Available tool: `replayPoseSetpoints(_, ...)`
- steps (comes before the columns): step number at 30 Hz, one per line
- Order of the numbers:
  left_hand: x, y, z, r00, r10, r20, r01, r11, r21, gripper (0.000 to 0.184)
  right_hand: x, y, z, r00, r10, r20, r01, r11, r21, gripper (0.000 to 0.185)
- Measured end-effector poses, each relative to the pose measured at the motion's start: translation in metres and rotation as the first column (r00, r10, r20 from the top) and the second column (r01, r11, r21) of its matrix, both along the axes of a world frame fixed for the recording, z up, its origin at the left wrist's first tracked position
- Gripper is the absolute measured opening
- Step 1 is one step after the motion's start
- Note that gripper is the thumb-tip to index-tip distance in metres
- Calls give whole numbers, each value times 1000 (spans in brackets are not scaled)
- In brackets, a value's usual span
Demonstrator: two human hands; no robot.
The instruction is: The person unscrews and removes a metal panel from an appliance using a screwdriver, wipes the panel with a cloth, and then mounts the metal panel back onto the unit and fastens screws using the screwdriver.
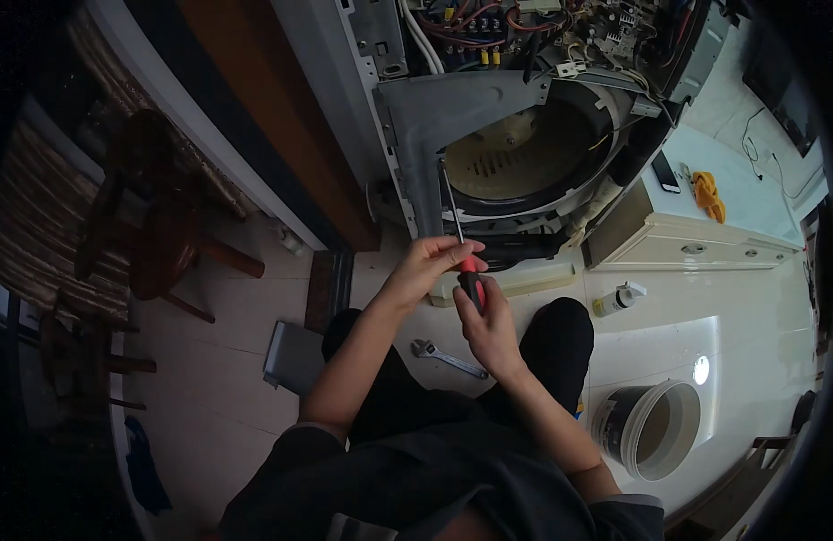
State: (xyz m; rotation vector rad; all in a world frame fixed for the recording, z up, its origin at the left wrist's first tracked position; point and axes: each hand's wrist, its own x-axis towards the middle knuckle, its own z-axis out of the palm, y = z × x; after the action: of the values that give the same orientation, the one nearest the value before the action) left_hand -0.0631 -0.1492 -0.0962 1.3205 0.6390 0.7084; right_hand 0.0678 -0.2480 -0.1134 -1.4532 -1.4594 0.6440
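Note:
A screwdriver (473, 282) with a red and black handle points away from me, up into an opened appliance cabinet (391, 144). My right hand (491, 332) is closed round the back of its handle. Thumb and fingers of my left hand (432, 268) pinch the front of the handle near the shaft. The tip is by the inner edge of a grey metal panel (421, 117); whether it sits in a screw is too small to tell. Behind the panel shows a round fan housing (524, 149). On the floor between my legs lies an adjustable wrench (450, 358).
Wiring and a circuit board (615, 36) fill the cabinet's top. To the right stand a low cabinet (682, 239) with a phone (665, 172) and an orange cloth (708, 197), a spray bottle (619, 298) and a bucket (666, 431). A wooden stool (168, 257) is at left.

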Motion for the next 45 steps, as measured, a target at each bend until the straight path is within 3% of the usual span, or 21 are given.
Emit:
replayPoseSetpoints(1, 0, 0, 1, 999, 46, -12, -46, 998, -51, 41, -1, 0, -2, 790, 109, -603, -245, 958, -148, 32)
replayPoseSetpoints(2, -1, 0, 2, 995, 91, -27, -93, 991, -99, 45, -3, 1, -4, 256, 33, -966, -509, 854, -106, 32)
replayPoseSetpoints(3, -2, 1, 1, 996, 83, -34, -86, 991, -102, 45, -6, 0, -6, 249, 27, -968, -503, 858, -106, 32)
replayPoseSetpoints(5, -3, 4, -1, 991, -38, 129, 57, 988, -147, 53, -12, -3, -9, -487, -104, -867, -592, 769, 241, 28)
replayPoseSetpoints(10, -11, 9, -11, 917, -161, 365, 258, 937, -234, 44, -17, 3, -16, -426, -77, -902, -605, 765, 221, 32)
replayPoseSetpoints(12, -8, 18, -28, 914, -180, 364, 266, 943, -202, 40, -9, 7, -7, 463, 20, -886, -462, 859, -222, 32)
replayPoseSetpoints(13, -6, 23, -33, 927, -175, 330, 243, 954, -175, 36, -15, 5, -13, 911, -91, -402, -41, 951, -308, 29)
replayPoseSetpoints(17, -1, 19, -22, 995, -67, 78, 74, 994, -86, 23, -30, 1, -30, 960, -190, -204, 142, 963, -229, 29)
replayPoseSetpoints(21, -12, 21, -14, 999, -32, -3, 32, 997, -70, 24, -44, 14, -37, 963, -269, -22, 266, 960, -89, 30)
replayPoseSetpoints(22, -17, 21, -13, 989, -83, 126, 103, 982, -161, 25, -47, 12, -34, 747, -99, -657, -62, 974, -216, 30)
replayPoseSetpoints(23, -22, 22, -12, 960, -120, 255, 183, 953, -241, 26, -52, 12, -32, 137, -41, -990, -382, 920, -91, 31)
replayPoseSetpoints(24, -26, 24, -6, 961, -127, 244, 188, 952, -243, 26, -53, 13, -34, 126, -43, -991, -376, 923, -87, 31)
replayPoseSetpoints(26, -31, 23, 4, 871, -261, 416, 421, 832, -360, 26, -48, 10, -39, -456, -56, -888, -513, 832, 211, 36)
replayPoseSetpoints(30, -21, 30, -22, 876, -255, 410, 389, 875, -286, 23, -22, 9, -36, -279, -98, -955, -604, 791, 95, 42)
replayPoseSetpoints(33, -7, 26, -28, 898, -184, 400, 288, 933, -216, 20, -13, -2, 8, 627, -205, -752, -132, 923, -362, 31)
replayPoseSetpoints(34, -3, 25, -26, 897, -189, 401, 294, 931, -219, 20, -21, -8, 20, 958, -273, -82, 261, 955, -139, 30)
replayPoseSetpoints(39, 1, 21, -12, 955, -119, 272, 168, 972, -164, 20, -29, -3, 17, 954, -297, -40, 285, 940, -190, 28)
replayPoseSetpoints(42, -2, 24, -16, 913, -135, 385, 248, 933, -261, 22, -27, 2, 6, 954, -300, -21, 289, 935, -206, 28)
replayPoseSetpoints(43, -5, 22, -14, 913, -136, 384, 248, 933, -260, 22, -27, 3, -2, 653, -190, -733, -107, 935, -337, 28)
replayPoseSetpoints(44, -6, 20, -10, 890, -157, 428, 307, 900, -309, 22, -26, 5, -7, -87, -184, -979, -462, 878, -124, 30)
replayPoseSetpoints(45, -6, 20, -7, 865, -173, 471, 364, 862, -353, 22, -23, 5, -8, -88, -177, -980, -461, 880, -117, 30)
